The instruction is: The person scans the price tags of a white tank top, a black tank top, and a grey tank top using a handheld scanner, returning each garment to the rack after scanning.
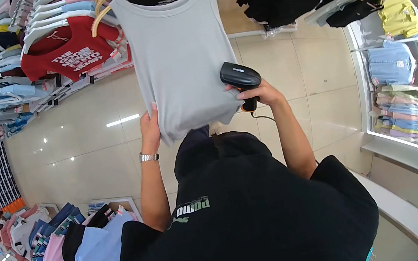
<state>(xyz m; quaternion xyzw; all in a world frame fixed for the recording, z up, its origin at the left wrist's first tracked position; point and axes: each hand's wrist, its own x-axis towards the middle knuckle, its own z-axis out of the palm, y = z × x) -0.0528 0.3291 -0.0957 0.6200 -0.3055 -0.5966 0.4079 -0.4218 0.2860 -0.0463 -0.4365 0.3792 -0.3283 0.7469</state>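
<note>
L hand: pinched grey tank top hem
R hand: clamped on scanner
Progress: top hung on hanger, no tag showed

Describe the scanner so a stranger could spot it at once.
Find the grey tank top hanging front and centre above the tiled floor. Beside its lower hem, the right hand grips the barcode scanner: the only glossy black handheld device among all the clothes, a cable trailing from its handle.

One grey tank top, one black handheld scanner, one wristwatch, one red printed T-shirt; two hands: left hand, right hand.
</note>
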